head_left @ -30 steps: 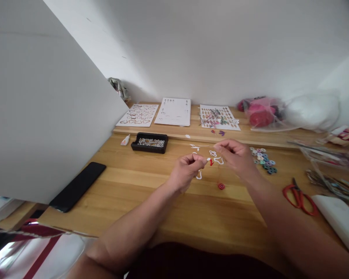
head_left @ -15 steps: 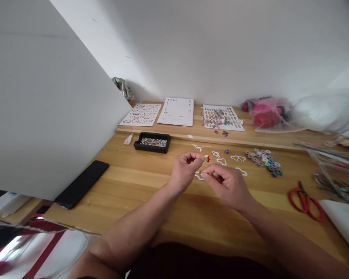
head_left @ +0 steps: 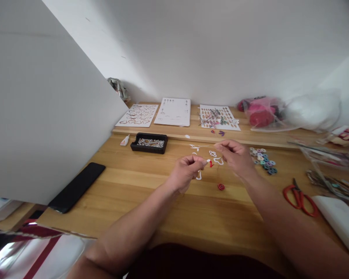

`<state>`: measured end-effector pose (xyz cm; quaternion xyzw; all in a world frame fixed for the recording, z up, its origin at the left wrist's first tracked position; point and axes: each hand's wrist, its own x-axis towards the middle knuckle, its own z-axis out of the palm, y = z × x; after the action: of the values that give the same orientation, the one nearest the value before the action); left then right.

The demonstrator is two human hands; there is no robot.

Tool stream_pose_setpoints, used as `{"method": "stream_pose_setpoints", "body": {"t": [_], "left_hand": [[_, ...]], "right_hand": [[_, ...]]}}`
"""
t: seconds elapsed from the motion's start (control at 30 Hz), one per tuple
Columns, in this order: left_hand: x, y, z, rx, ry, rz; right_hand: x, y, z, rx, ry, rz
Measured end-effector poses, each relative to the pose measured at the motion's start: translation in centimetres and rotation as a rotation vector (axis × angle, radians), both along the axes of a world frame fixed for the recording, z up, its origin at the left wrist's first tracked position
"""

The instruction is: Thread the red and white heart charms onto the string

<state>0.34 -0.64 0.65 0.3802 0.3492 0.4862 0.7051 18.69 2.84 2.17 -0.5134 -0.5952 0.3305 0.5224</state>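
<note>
My left hand (head_left: 186, 172) is closed in a pinch on a small white piece with red thread (head_left: 211, 164) on it, held just above the table. Up and to the right, my right hand (head_left: 235, 157) is also pinched shut; whatever lies between its fingertips is too fine to make out. Below the two hands a small red thread spool (head_left: 221, 186) lies on the wood. White curved cut-outs (head_left: 218, 161) are spread behind and beneath my hands, partly covered by them. A white leafy sprig shape (head_left: 195, 147) lies farther back.
Small coloured spools (head_left: 266, 162) cluster right of my right hand, with red-handled scissors (head_left: 301, 199) nearer me. At left are a black tray of beads (head_left: 149, 143), a glue bottle (head_left: 125, 140) and a black phone (head_left: 78, 186). Patterned sheets (head_left: 173, 111) line the raised back ledge.
My right hand has moved up and away from my left, fingers still pinched. The red spool now shows on the table below. My left hand keeps its pinch; the view has shifted slightly.
</note>
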Motion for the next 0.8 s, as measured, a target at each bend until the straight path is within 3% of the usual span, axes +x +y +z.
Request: {"method": "stream_pose_setpoints", "body": {"t": [0.2, 0.37, 0.5, 0.6, 0.8], "left_hand": [[-0.2, 0.2, 0.0, -0.057, -0.059, 0.025], [-0.1, 0.4, 0.1, -0.057, -0.079, 0.142], [0.0, 0.6, -0.2, 0.015, -0.012, 0.227], [-0.1, 0.6, -0.4, 0.099, 0.081, 0.247], [-0.2, 0.3, -0.5, 0.171, 0.146, 0.17]], "right_hand": [[-1.8, -1.2, -3.6, -0.071, 0.036, 0.084], [-3.6, -4.0, -3.8, -0.075, -0.091, 0.148], [-4.2, -6.5, -2.5, -0.046, -0.236, 0.198], [-4.0, -7.6, -0.6, 0.047, -0.271, 0.207], [-2.7, -5.4, 3.2, 0.114, -0.179, 0.028]]}}
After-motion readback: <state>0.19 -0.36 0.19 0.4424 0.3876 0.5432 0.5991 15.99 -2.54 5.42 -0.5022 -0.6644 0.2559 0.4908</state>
